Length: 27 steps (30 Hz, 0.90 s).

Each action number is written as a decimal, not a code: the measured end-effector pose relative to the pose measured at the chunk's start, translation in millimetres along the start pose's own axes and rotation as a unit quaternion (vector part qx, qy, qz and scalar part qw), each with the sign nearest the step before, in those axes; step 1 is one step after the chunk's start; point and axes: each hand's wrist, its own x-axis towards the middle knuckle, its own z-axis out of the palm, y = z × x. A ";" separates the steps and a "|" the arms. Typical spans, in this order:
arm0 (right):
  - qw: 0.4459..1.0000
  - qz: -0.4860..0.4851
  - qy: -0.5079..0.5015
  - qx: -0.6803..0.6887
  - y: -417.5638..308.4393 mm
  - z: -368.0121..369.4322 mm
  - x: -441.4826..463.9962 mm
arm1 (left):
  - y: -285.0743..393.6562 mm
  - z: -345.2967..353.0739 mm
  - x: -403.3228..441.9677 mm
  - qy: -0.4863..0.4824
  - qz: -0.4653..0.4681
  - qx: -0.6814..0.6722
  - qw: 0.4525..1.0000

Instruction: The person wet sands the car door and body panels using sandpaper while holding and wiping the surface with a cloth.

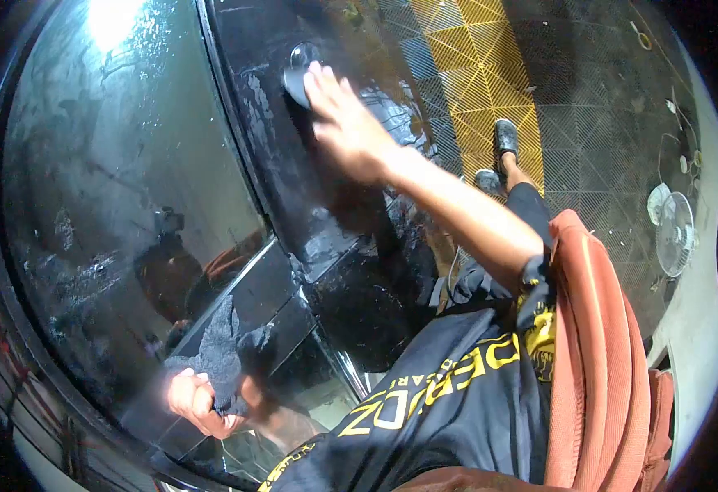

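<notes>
My right hand [351,127], slightly blurred, reaches out at the top centre with its fingertips on a dark, shiny round pad [297,78]. The pad lies against a wet black car panel [265,123]. At the lower left, my left hand [199,402] grips a dark grey cloth [221,357], whose folds stick up above the fingers. Behind the cloth is the car's dark window glass [129,164], with streaks and reflections on it. The underside of the pad is hidden.
A leg with a dark shoe [505,138] stands on yellow floor tiles [478,66], and grey tiles [589,139] lie beside them. A white fan [675,234] is at the right. Reddish-brown fabric [593,353] hangs beside the black shirt [457,402].
</notes>
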 end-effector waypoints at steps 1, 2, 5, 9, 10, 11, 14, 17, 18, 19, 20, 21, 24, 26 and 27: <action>1.000 -0.006 -0.004 -0.013 6.6 -3.8 12.2 | -1.3 1.2 -0.5 -0.001 -0.001 0.003 1.000; 1.000 -0.011 -0.008 -0.025 7.5 -4.0 18.1 | -6.0 2.0 0.4 0.008 0.033 0.004 0.999; 0.997 -0.003 -0.056 -0.046 -26.9 -4.0 -36.1 | 1.7 1.0 5.4 0.003 0.030 0.024 0.999; 0.995 -0.006 -0.049 -0.085 -34.6 1.1 -28.4 | 5.7 0.3 6.1 -0.013 -0.013 0.039 0.999; 0.992 -0.017 -0.015 -0.122 -28.8 2.7 -7.8 | 5.9 0.8 5.0 -0.008 -0.019 0.029 0.999; 0.988 -0.022 -0.007 -0.153 -23.5 2.0 9.6 | 6.3 1.6 3.4 -0.008 -0.021 0.032 0.999; 0.994 -0.013 -0.021 -0.109 -34.3 5.4 -11.4 | 2.5 2.6 3.0 0.005 -0.014 0.013 1.000; 0.995 -0.010 -0.077 -0.068 -45.1 0.2 -44.1 | 5.2 0.6 6.9 -0.009 -0.006 0.034 0.999; 0.995 -0.020 -0.063 -0.080 -42.9 -0.2 -38.1 | 9.5 1.2 9.3 -0.009 -0.020 0.043 0.999; 0.993 -0.029 -0.041 -0.102 -36.1 2.0 -20.0 | 11.8 2.4 10.4 -0.009 -0.032 0.051 0.998; 0.991 -0.036 -0.018 -0.124 -28.1 4.4 4.5 | 10.3 3.0 8.8 -0.010 -0.032 0.052 0.998; 0.989 -0.040 0.000 -0.143 -20.4 6.2 22.3 | 7.5 3.0 5.9 -0.006 -0.028 0.040 0.999; 0.991 -0.015 -0.017 -0.130 -36.2 8.1 -1.4 | 2.1 -3.5 3.5 -0.022 -0.012 0.014 1.000; 0.993 0.011 -0.078 -0.089 -51.0 1.5 -44.0 | -5.3 -6.6 -1.9 -0.036 0.004 -0.001 0.999; 0.993 0.005 -0.068 -0.095 -49.1 1.4 -41.8 | -5.7 -9.4 -2.3 -0.048 0.005 0.002 0.999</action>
